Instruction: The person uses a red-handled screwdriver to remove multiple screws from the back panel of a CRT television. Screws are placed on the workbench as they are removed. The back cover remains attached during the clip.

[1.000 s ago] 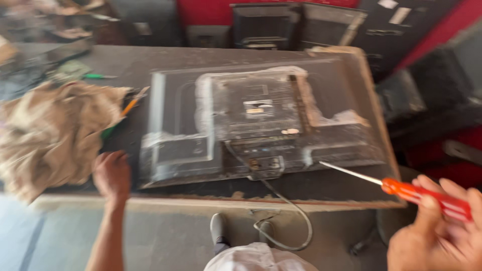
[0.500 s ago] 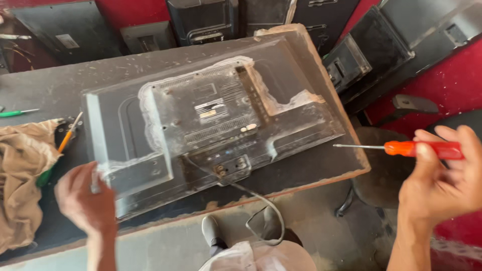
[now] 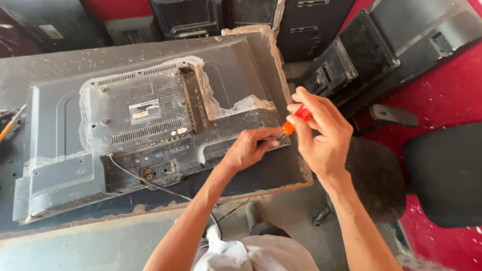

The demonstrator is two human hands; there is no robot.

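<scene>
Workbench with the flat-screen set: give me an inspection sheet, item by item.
Surface: dusty grey workbench, right edge chipped.
Job's things: flat-screen set lying face down, back cover dusty; orange-handled screwdriver at its right edge.
Clutter: another orange-handled tool at the far left.
Hands: right hand grips the screwdriver handle; left hand pinches its shaft near the tip.
Cables: thin cable runs from the set off the front edge.
Surroundings: dark casings against a red floor, black chair.

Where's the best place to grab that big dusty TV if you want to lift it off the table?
Probably by its two short ends, one hand each. The TV lies flat, screen down, so the wide back gives no grip. The left end looks free; the right end sits under the left hand and screwdriver.
</scene>
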